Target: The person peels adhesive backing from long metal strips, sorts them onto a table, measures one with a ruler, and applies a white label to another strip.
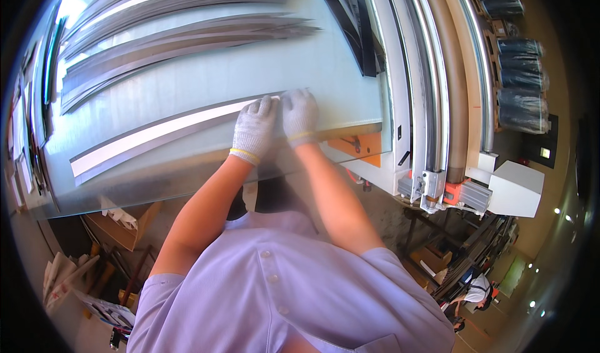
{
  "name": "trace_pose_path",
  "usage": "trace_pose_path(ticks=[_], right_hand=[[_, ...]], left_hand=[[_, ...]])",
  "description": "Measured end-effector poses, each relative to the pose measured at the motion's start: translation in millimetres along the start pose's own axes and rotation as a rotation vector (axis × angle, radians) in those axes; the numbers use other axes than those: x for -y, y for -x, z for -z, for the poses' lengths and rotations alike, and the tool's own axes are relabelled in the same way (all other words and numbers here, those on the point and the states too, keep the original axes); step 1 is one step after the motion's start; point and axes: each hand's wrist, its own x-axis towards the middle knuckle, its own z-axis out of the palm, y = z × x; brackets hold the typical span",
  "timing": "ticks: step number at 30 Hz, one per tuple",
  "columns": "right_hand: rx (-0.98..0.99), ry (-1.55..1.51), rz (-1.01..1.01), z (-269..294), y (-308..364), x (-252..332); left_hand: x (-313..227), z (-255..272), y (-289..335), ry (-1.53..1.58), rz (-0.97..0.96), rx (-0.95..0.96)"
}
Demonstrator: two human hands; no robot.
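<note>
Both my hands wear light grey knit gloves with yellow cuffs. A long white strip (156, 130) lies along a wider dark grey strip (107, 164) on the glass-topped table (206, 72), slanting up to the right. At their right end, my left hand (255, 127) has its fingers closed together on the white strip's tip. My right hand (300, 114) is close beside it, slightly blurred, with its fingers bent at the same end. Whatever those fingers grip is hidden.
Stacks of thin dark grey strips (175, 47) fill the table's far left, one topped by a white strip. Black bars (353, 31) lie at the far right. Beside the table runs a long roller machine (437, 78); wrapped black rolls (522, 84) stand beyond. Another person (478, 288) is at lower right.
</note>
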Motion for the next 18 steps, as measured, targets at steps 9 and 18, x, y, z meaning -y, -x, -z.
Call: trace_pose_path(ticks=[9, 18], right_hand=[[-0.132, -0.036, 0.12, -2, 7, -6], [-0.093, 0.074, 0.008, 0, 1, -3]], left_hand=[[8, 1, 0, -0.001, -0.036, -0.069], [-2, 13, -14, -0.044, -0.005, 0.102]])
